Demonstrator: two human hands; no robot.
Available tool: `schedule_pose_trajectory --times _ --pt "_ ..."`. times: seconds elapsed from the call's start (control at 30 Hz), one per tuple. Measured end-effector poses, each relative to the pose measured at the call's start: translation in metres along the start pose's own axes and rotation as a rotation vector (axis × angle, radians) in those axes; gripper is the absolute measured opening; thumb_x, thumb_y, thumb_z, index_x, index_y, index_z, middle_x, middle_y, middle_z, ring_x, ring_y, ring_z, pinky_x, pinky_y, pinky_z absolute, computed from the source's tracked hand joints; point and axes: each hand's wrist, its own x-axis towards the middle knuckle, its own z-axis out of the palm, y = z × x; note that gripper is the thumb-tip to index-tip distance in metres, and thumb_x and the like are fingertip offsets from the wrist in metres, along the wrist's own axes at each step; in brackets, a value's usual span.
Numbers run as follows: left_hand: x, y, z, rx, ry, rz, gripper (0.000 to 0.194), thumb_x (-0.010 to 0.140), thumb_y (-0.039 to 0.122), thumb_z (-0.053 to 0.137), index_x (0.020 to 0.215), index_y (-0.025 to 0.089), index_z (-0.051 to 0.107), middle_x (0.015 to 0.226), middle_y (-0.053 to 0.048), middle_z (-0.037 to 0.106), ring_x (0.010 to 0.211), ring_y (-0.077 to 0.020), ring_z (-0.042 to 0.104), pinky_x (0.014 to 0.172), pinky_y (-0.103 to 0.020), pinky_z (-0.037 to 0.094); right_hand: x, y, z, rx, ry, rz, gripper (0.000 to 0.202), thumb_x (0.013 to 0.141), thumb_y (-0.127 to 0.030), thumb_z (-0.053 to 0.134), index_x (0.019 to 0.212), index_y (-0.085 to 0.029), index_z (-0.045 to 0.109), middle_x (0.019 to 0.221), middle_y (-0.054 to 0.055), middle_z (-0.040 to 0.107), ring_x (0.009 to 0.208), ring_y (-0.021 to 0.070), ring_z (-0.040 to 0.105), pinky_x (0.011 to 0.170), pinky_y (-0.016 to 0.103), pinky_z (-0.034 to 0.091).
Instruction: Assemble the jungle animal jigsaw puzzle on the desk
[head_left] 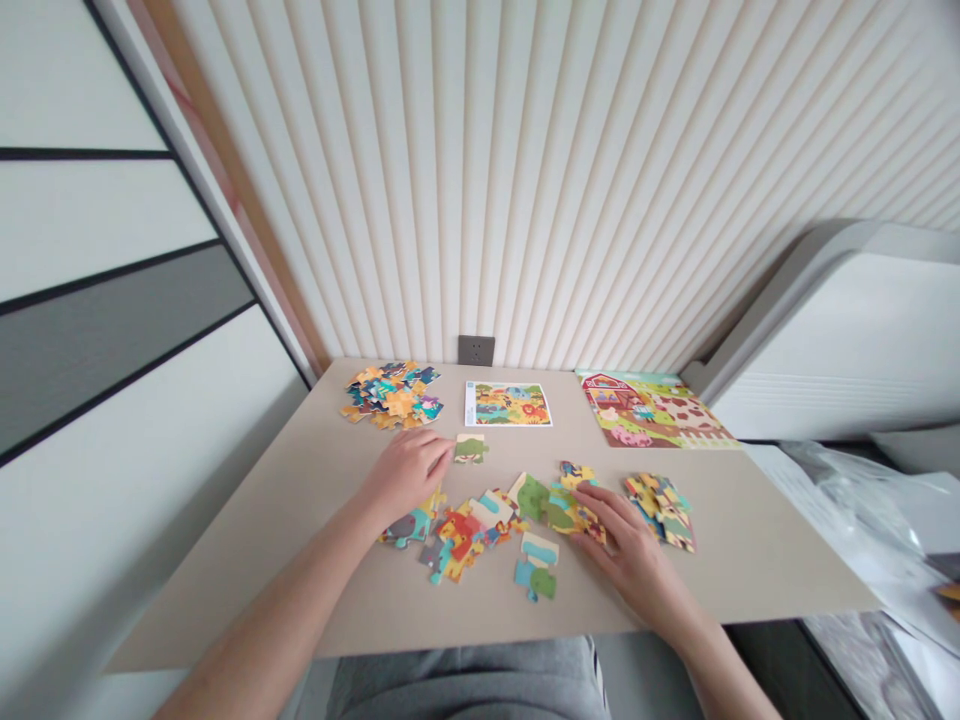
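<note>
My left hand (411,468) is closed, with thumb and fingertips together at the left edge of a green-and-cream puzzle piece (471,449) that lies flat. Below its palm lie grey and yellow pieces (411,528), partly covered by the hand. My right hand (621,528) has its fingers stretched out and apart, resting over yellow-green puzzle pieces (564,510). Its fingertips hide part of them. Between the hands lie a red-orange cluster of pieces (459,538), a green piece (530,496) and a blue-green group (536,568).
A picture card (508,405) with animals lies at the back middle. A heap of loose pieces (394,392) is back left. An assembled farm puzzle (652,410) lies back right, and stacked pieces (661,510) sit right of my right hand. Behind the table (300,600) is a ribbed wall with a socket (476,350).
</note>
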Motion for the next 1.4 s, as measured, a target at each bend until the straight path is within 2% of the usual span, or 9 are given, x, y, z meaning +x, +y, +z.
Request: schedule_pose_trajectory --times 0.27,0.43,0.6,0.77,0.87,1.0,1.2,1.4 --pt "0.0 0.001 0.001 0.01 -0.047 -0.012 0.026 0.103 0.023 0.048 0.108 0.023 0.073 0.102 -0.005 0.075 0.098 -0.0226 0.068 0.093 -0.039 0.051 -0.052 0.039 -0.019 -0.163 0.123 0.131 0.046 0.1 -0.045 0.06 0.143 -0.03 0.059 0.142 0.011 0.062 0.13 0.033 0.06 0.11 0.053 0.048" --pt "-0.001 -0.002 0.004 -0.007 -0.049 0.0 0.025 0.102 0.024 0.049 0.109 0.023 0.073 0.104 -0.006 0.075 0.098 -0.0227 0.068 0.092 -0.038 0.051 -0.071 0.044 -0.021 -0.183 0.079 0.147 0.046 0.099 -0.045 0.061 0.143 -0.033 0.058 0.142 0.008 0.062 0.13 0.0312 0.059 0.108 0.05 0.05" --pt "-0.001 -0.002 0.004 -0.014 -0.043 0.001 0.025 0.103 0.025 0.048 0.107 0.023 0.073 0.103 -0.006 0.076 0.097 -0.0222 0.069 0.09 -0.037 0.052 -0.074 0.041 -0.016 -0.244 0.082 0.136 0.042 0.099 -0.044 0.061 0.14 -0.034 0.062 0.14 0.008 0.063 0.128 0.0321 0.06 0.103 0.051 0.053" --pt "0.0 -0.003 0.004 -0.025 -0.048 0.0 0.026 0.104 0.028 0.047 0.108 0.023 0.073 0.104 -0.005 0.076 0.097 -0.0217 0.069 0.092 -0.037 0.052 -0.074 0.046 -0.018 -0.263 0.081 0.155 0.039 0.1 -0.044 0.06 0.137 -0.033 0.064 0.142 0.008 0.062 0.131 0.0316 0.058 0.106 0.05 0.05" --pt "-0.001 -0.005 0.006 -0.023 -0.073 -0.02 0.028 0.104 0.029 0.047 0.109 0.023 0.074 0.106 -0.006 0.076 0.099 -0.0225 0.069 0.094 -0.038 0.052 -0.076 0.057 -0.021 -0.237 0.151 0.209 0.036 0.101 -0.045 0.057 0.133 -0.03 0.066 0.139 0.009 0.063 0.127 0.0306 0.06 0.106 0.049 0.05" --pt "-0.001 -0.006 0.007 -0.027 -0.085 -0.033 0.03 0.104 0.03 0.047 0.11 0.022 0.075 0.107 -0.007 0.076 0.1 -0.0237 0.069 0.095 -0.038 0.051 -0.077 0.075 -0.026 -0.263 0.265 0.353 0.038 0.101 -0.049 0.054 0.127 -0.026 0.069 0.13 0.011 0.068 0.117 0.031 0.064 0.103 0.05 0.051" --pt "-0.002 -0.007 0.008 -0.037 -0.092 -0.031 0.029 0.104 0.03 0.047 0.11 0.022 0.074 0.107 -0.006 0.075 0.101 -0.0236 0.068 0.095 -0.038 0.05 -0.069 0.085 -0.028 -0.334 0.173 0.502 0.053 0.097 -0.059 0.055 0.14 -0.03 0.062 0.133 0.01 0.066 0.116 0.0333 0.064 0.101 0.051 0.051" --pt "-0.002 -0.007 0.008 -0.021 -0.098 -0.03 0.029 0.104 0.03 0.047 0.11 0.02 0.073 0.109 -0.007 0.075 0.102 -0.0235 0.068 0.096 -0.038 0.049 -0.069 0.098 -0.026 -0.3 0.174 0.497 0.048 0.096 -0.054 0.054 0.137 -0.032 0.067 0.134 0.008 0.066 0.116 0.0306 0.067 0.1 0.046 0.053"
